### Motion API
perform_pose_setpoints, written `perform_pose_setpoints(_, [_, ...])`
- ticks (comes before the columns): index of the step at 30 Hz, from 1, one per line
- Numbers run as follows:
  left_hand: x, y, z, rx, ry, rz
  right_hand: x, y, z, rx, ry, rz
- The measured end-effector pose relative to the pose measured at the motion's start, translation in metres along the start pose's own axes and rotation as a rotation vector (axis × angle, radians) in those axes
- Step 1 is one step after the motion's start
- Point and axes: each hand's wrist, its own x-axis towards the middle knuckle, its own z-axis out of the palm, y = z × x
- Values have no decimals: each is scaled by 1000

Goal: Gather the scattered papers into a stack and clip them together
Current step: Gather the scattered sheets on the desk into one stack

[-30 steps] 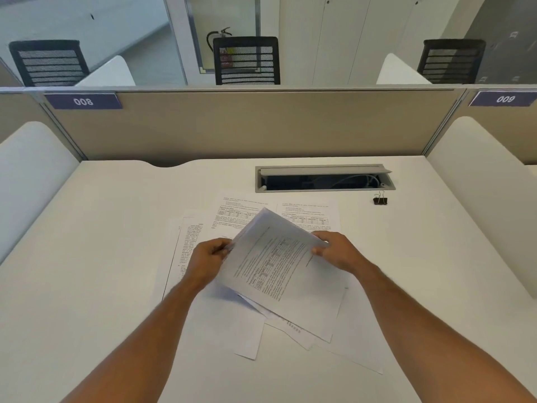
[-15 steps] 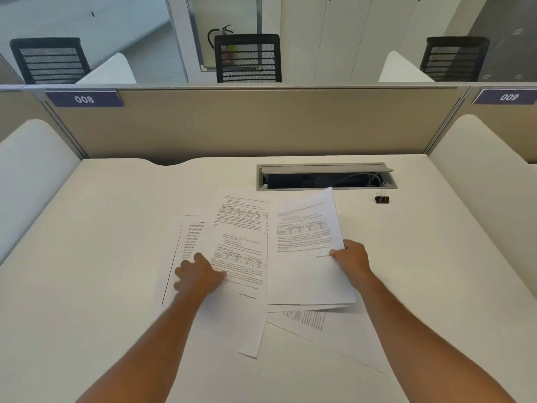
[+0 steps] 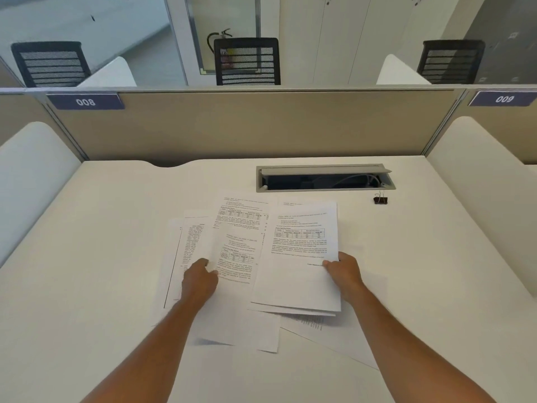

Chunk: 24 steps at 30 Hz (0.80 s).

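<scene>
Head view shows a white desk (image 3: 87,257) closed in by beige partition panels (image 3: 261,126) with labels 008 and 009; a grey cable hatch (image 3: 325,178) stands open at the back, and a small black binder clip (image 3: 381,198) sits just right of it, well apart from both hands; nothing lies between the clip and the scattered white printed papers (image 3: 241,242) at the desk's middle; compared with half a second ago, the left hand (image 3: 199,282) has curled and now pinches the left edge of the middle sheet (image 3: 236,257) instead of lying flat on it; the right hand (image 3: 344,273) still grips the right edge of the top right sheet (image 3: 300,251); both sheets run lengthwise away from the person, headings far.
</scene>
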Motion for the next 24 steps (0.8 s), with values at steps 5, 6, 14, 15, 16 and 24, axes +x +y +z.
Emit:
perform_pose_setpoints(5, [-4,6,6,-321,-86,-110,-12,1,15,46,-130,-6])
perform_pose_setpoints(6, [-3,5,8,-368,-117,-137,-15,1,19,33,-152,-12])
perform_pose_setpoints(14, [-15,11,19,-582,-319,-115,-34,-1,46,-121,-298,-81])
perform_pose_setpoints(15, [-16,11,19,-559,-300,-93,-34,-3,46,-166,-292,-109])
perform_pose_setpoints(16, [-17,11,18,-525,-261,-85,-33,-5,44,-239,-251,-154])
perform_pose_setpoints(24, [-12,0,12,-477,-106,-121,-5,-22,3,-821,110,-28])
